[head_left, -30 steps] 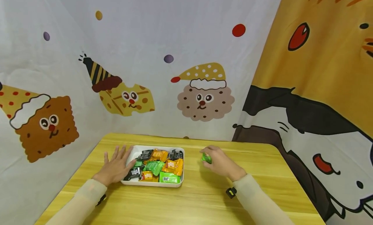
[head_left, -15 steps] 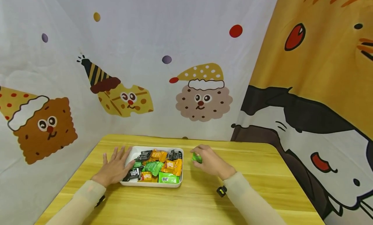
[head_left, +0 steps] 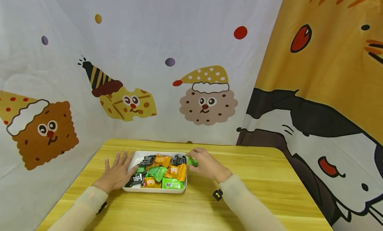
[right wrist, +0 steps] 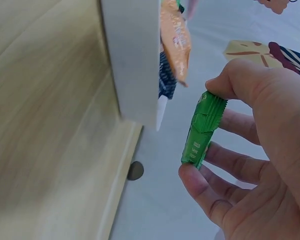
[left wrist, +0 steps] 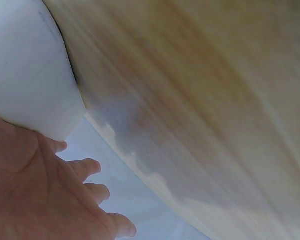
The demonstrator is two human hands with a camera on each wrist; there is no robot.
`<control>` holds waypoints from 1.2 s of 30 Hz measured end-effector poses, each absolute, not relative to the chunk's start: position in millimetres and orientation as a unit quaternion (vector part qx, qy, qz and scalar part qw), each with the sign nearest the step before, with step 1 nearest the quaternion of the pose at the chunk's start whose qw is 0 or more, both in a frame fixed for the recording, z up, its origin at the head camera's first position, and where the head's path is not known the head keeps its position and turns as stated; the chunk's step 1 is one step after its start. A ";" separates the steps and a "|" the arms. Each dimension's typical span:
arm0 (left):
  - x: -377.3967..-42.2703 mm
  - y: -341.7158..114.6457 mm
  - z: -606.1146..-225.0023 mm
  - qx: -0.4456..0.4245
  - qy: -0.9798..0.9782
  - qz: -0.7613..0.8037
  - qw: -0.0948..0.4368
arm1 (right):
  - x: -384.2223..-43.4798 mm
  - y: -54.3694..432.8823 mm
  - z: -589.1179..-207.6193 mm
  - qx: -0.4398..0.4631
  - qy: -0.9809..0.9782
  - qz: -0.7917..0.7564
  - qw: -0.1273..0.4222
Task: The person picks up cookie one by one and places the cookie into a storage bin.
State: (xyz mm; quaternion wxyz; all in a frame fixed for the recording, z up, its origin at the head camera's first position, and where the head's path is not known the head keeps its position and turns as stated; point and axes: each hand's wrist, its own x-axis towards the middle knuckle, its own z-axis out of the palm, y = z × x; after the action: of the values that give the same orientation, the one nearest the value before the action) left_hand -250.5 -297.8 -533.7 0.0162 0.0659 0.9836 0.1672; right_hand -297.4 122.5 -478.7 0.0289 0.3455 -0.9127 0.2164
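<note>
Between thumb and fingers, my right hand [head_left: 207, 164] pinches a small green wrapped snack packet [right wrist: 204, 129], held just beyond the right rim of a white tray [head_left: 154, 190]. Black, orange and green packets fill most of that tray, among them a green packet [head_left: 157, 173] in the middle and a bright green one [head_left: 172, 183] at the near right corner. My left hand [head_left: 115, 174] rests at the tray's left side with fingers spread, its thumb reaching over the rim. In the left wrist view the left hand's fingers [left wrist: 92, 192] stretch out beside the tray's white outer wall.
The tray stands on a wood-grain table [head_left: 254, 191] whose far edge meets a hanging cloth [head_left: 143, 41] printed with cartoon snacks. Cloth with larger cartoon animals [head_left: 314, 117] hangs at the right. A black wrist device [head_left: 217, 194] sits under the right sleeve.
My right hand has moved left with the green packet, from over the table to the tray's right rim. The left hand keeps its place on the tray. The head view has shifted slightly.
</note>
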 end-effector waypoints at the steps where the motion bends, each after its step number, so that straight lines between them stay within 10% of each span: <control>1: -250.5 -297.9 -533.9 0.066 0.983 0.168 0.017 | -296.9 120.4 -478.0 0.346 -0.913 0.216 0.030; 36: -250.5 -296.7 -532.9 0.068 0.984 0.166 0.012 | -308.2 28.3 -466.1 0.402 -0.909 0.104 0.028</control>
State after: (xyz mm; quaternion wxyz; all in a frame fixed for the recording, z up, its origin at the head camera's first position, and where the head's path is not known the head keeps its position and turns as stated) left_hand -250.5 -296.7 -532.9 0.0123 0.0678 0.9837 0.1660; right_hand -308.2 28.3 -466.1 0.0285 0.4025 -0.9090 0.1043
